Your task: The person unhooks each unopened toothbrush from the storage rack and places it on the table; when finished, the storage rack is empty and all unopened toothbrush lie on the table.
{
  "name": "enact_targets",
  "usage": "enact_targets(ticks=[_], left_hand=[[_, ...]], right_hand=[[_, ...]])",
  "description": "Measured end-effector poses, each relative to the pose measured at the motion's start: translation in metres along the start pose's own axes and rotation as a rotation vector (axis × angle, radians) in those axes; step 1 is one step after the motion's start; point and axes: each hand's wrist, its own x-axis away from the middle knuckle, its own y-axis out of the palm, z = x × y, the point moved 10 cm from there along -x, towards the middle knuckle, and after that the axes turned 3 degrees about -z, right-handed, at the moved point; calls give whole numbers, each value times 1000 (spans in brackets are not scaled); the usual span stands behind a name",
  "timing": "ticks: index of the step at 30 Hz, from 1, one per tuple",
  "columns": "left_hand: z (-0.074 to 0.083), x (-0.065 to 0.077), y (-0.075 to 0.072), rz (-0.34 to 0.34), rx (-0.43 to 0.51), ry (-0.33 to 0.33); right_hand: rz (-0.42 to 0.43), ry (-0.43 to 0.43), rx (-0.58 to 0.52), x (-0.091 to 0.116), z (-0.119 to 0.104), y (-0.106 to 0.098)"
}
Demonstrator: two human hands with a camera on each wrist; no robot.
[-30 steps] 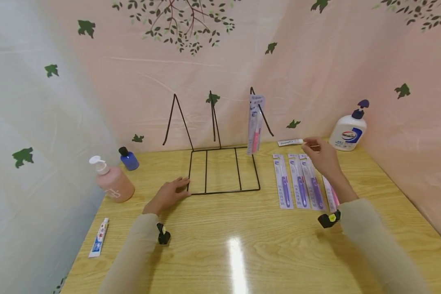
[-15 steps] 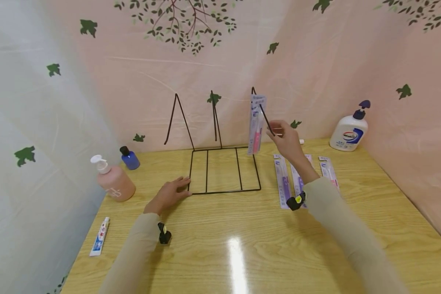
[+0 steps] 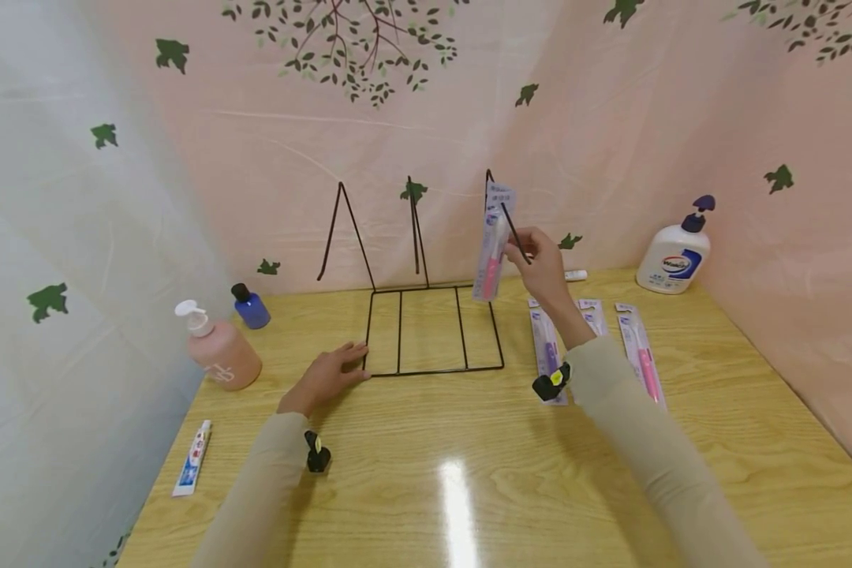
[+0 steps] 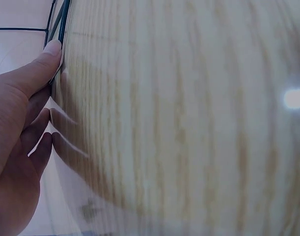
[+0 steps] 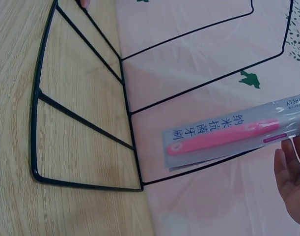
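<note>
Right hand point(image 3: 542, 260) pinches the side edge of a toothbrush pack point(image 3: 490, 252) hanging on the right-hand hook point(image 3: 511, 223) of the wire rack point(image 5: 131, 113); our left hand point(image 3: 326, 379) rests against the rack's near left corner, fingers loose. We'd guess the pack's super light, stiffish but bendable, and slick plastic, so edges beat the shiny front. Rack probably slides easily, so brace its base. More packs point(image 3: 644, 359) lie on the counter point(image 3: 369, 473).

The rack point(image 3: 461, 327) stands toward the back of the surface point(image 3: 390, 457), left fingers point(image 3: 353, 349) at its left edge. On its rightmost hook point(image 3: 510, 220) hangs a toothbrush pack point(image 3: 492, 256), right fingers point(image 3: 537, 237) alongside. Other packs point(image 3: 642, 356) lie right, before a small tube point(image 3: 575, 275) and pump bottle point(image 3: 670, 260). Left stand a small bottle point(image 3: 253, 312) and dispenser point(image 3: 224, 355), a toothpaste tube point(image 3: 192, 459) before them.
</note>
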Motion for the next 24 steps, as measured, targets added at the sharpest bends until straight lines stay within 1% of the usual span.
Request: enact_targets(ticks=[5,13,24], left_hand=[[0,1,1,-3,7,-2],[1,0,1,-11,12,5],[1,2,0,-27,19,-12]], right_hand=[[24,-16,-54,0,-1,2],[-2,21,-125,1,4,5],[3,51,-103,8,4,-2]])
